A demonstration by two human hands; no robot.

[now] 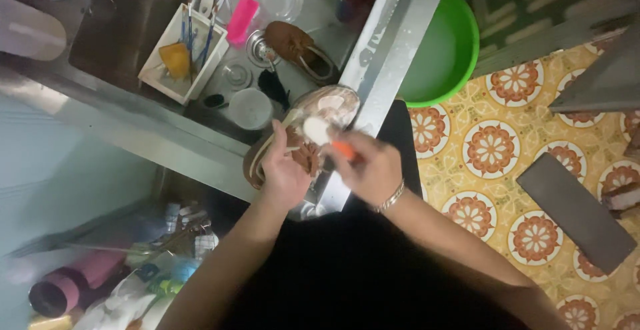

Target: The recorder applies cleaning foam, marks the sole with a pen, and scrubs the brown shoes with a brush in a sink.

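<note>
Two hands on it: left hand [283, 173] grips the brown shoe [303, 140] over the sink [373, 77] edge, right hand [370, 170] clenches an orange-handled brush [323, 133] on it at 12 o'clock — best to brace the shoe firmly, use short strokes.

Bare forearms, dark garment, one wrist chain.

Both arms uncovered from the elbow down, no sleeves in sight. Left hand [283, 173] without rings or bands. Right hand [370, 170] with a thin silver-coloured link bracelet [390, 198] lying snug at the wrist. Black clothing [347, 270] over the torso or lap between the arms; plain, no print or seams discernible in the dim light.
</note>
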